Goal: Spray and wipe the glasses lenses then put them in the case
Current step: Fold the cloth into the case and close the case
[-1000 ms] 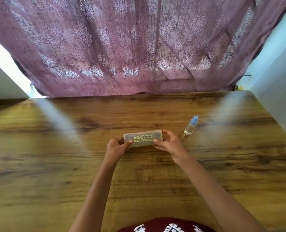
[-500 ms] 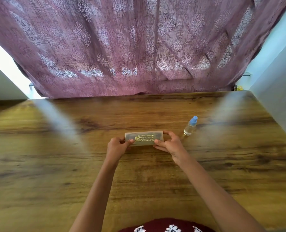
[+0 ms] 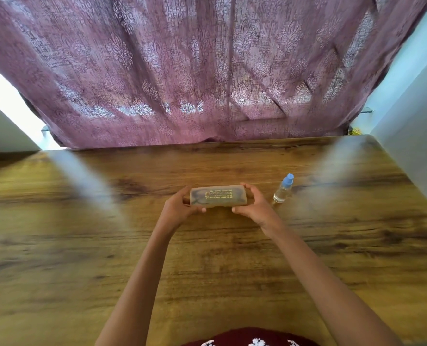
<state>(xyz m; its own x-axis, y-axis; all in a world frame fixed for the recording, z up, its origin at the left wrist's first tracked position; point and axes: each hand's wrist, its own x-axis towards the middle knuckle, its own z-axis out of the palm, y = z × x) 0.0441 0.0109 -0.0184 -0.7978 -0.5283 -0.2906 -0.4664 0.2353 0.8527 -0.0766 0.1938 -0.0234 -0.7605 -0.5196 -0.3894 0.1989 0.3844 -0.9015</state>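
1. The gold print on the case (image 3: pixel 218 197) was too blurred to read.
2. Its contents showed only as dark shapes; whether glasses lay inside could not be told.
3. The left hand (image 3: pixel 180 209) and right hand (image 3: pixel 254 206) covered the case's ends.
4. The table (image 3: pixel 57 270) was cut off by the picture's edges.

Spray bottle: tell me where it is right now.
In the head view the spray bottle stands upright on the wooden table, right of centre, just beyond the right hand that holds the case.
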